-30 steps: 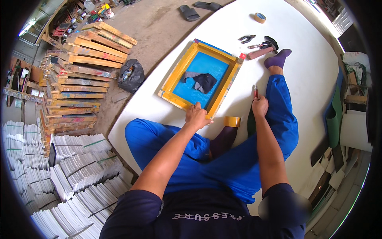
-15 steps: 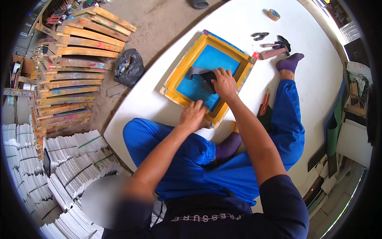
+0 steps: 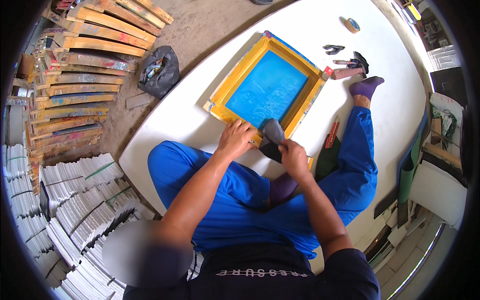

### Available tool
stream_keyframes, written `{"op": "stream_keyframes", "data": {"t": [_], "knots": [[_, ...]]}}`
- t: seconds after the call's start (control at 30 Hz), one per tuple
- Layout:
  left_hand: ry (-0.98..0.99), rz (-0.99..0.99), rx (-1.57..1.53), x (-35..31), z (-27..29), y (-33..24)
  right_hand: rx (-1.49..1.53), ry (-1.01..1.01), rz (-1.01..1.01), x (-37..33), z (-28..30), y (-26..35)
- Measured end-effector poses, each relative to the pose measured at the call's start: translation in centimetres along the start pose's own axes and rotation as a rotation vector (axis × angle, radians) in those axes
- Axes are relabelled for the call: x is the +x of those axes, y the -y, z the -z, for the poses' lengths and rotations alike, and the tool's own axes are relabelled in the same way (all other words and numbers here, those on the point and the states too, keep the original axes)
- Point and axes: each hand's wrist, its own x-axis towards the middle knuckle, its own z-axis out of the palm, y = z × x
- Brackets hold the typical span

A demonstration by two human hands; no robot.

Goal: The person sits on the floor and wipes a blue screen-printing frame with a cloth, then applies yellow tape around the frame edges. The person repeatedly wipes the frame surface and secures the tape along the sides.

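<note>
A screen-printing frame (image 3: pixel 223 106) with yellow-taped wooden sides lies tilted across the white board in front of me. Its blue mesh (image 3: pixel 260 82) carries pale line drawings. My left hand (image 3: pixel 235 140) is closed over the frame's near left edge, thumb side toward the near corner. In my right hand (image 3: pixel 295 159) is a black and grey cloth (image 3: pixel 273 134), pinched at its near end; the grey part hangs over the frame's near corner. Whether the cloth touches the mesh there I cannot tell.
Beyond the frame lie a tape roll (image 3: pixel 352 25), a dark clamp (image 3: pixel 333 49) and a pinkish roller (image 3: pixel 347 73). A red cutter (image 3: pixel 332 132) rests by my leg. Stacked wooden frames (image 3: pixel 95 85), a black bag (image 3: pixel 159 72) and bundled white sheets (image 3: pixel 75 200) stand at left.
My right hand has drawn the cloth off the middle of the mesh, toward me, to the near corner. The left hand now grips the frame's near edge. The view has shifted slightly.
</note>
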Motion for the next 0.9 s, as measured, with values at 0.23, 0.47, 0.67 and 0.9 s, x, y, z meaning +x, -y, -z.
{"op": "stream_keyframes", "data": {"t": [0.23, 0.47, 0.67, 0.9], "knots": [[-0.031, 0.007, 0.016, -0.3, -0.4, 0.3, -0.285, -0.077, 0.398, -0.6, -2.5, -1.4], [-0.065, 0.0, 0.031, -0.1, -0.7, 0.4, -0.278, -0.11, 0.385, 1.2, -3.0, 0.8], [-0.044, 0.037, 0.005, -0.1, -0.3, 0.1, -0.335, 0.013, 0.388, 2.6, -2.3, 0.6], [-0.07, 0.035, -0.027, -0.4, -0.7, 0.3, -0.416, 0.156, 0.55, 3.8, -0.9, 0.6]]}}
